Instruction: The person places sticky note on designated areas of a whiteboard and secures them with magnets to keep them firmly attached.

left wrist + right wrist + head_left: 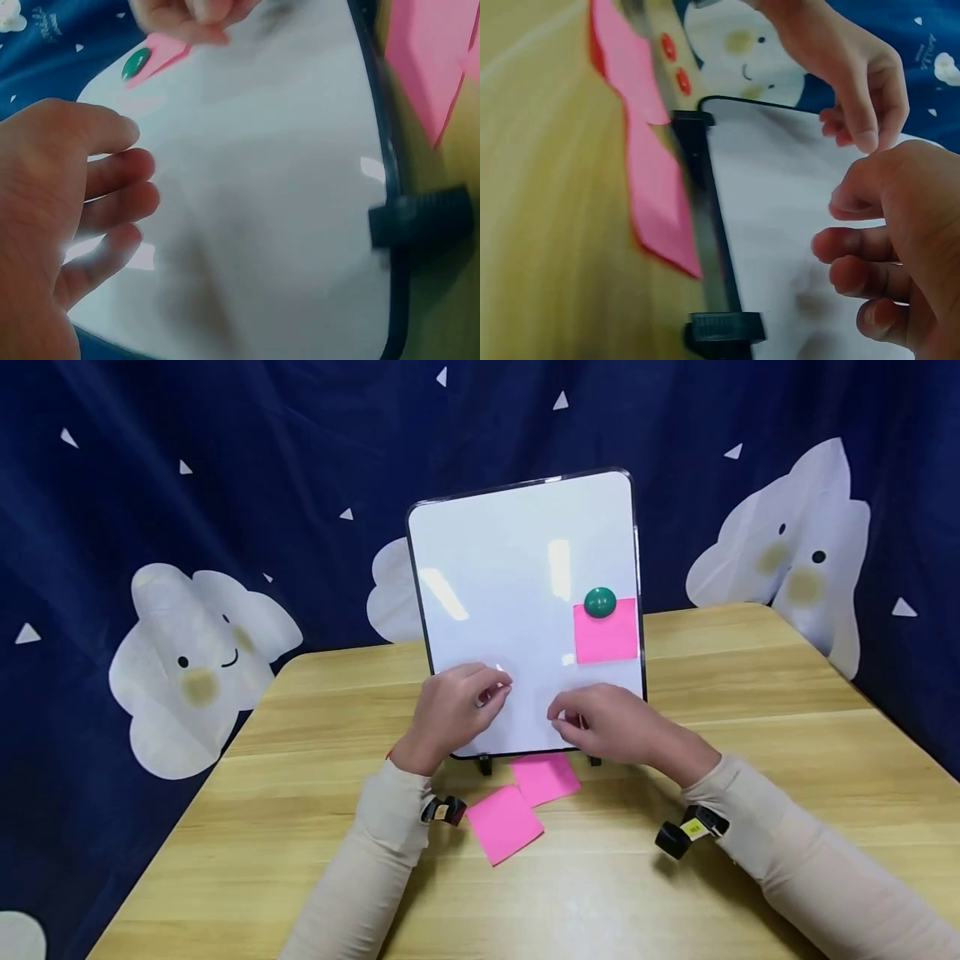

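Note:
A small whiteboard [525,568] with a black rim stands upright on the table. Green and round, a magnet [600,602] sits on the top edge of a pink sticky note [606,635] at the board's right side. My left hand [459,706] hovers before the lower left of the board, its fingers [120,187] loosely bent around nothing. Before the lower right is my right hand [603,718], also holding nothing, fingers [855,244] relaxed and slightly curled. Two more pink notes, one [506,824] nearer me and one [546,778] partly under the board, lie on the table.
Black feet [484,765] support the board's lower edge. In the right wrist view, two small red ovals [682,80] show past the board's corner. A wooden table [300,777] lies beneath, with a dark blue cloud-patterned curtain [300,443] behind it.

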Demonstrator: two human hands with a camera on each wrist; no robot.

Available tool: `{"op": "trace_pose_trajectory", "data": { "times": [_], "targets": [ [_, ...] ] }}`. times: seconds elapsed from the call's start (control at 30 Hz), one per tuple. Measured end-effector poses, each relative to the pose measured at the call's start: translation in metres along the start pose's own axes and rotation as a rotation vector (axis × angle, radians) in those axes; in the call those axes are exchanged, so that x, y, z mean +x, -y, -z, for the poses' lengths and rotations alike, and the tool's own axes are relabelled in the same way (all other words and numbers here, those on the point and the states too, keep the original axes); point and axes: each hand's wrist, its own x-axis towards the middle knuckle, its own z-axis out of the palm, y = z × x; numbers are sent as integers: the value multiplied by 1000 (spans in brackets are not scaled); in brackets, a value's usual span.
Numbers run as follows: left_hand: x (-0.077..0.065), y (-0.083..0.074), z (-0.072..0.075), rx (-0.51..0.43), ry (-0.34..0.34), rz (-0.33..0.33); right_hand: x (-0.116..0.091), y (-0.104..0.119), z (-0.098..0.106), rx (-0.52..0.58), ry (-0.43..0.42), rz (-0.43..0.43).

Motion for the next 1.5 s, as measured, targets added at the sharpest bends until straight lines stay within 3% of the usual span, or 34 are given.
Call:
{"op": "trace_pose_trajectory", "data": {
  "times": [0.33, 0.57, 0.77, 1.0, 1.17, 1.3, 1.5],
  "targets": [
    [-16, 22, 20, 16, -63, 103, -11, 3, -4, -31, 91, -19],
    [-31, 41, 38, 16, -79, 229, -9, 5, -9, -32, 146, 28],
    [-43, 57, 53, -1, -69, 335, -7, 9, -18, -14, 226, 16],
    [-51, 73, 62, -35, 82, 487, -10, 11, -21, -4, 274, 5],
    [-55, 82, 64, -78, 241, 583, -11, 9, -23, 0, 310, 6],
    [-61, 89, 62, -125, 375, 648, -13, 9, -24, 0, 339, 0],
    [-71, 98, 59, -162, 515, 717, -13, 12, -25, -27, 361, 8]
  ]
}}
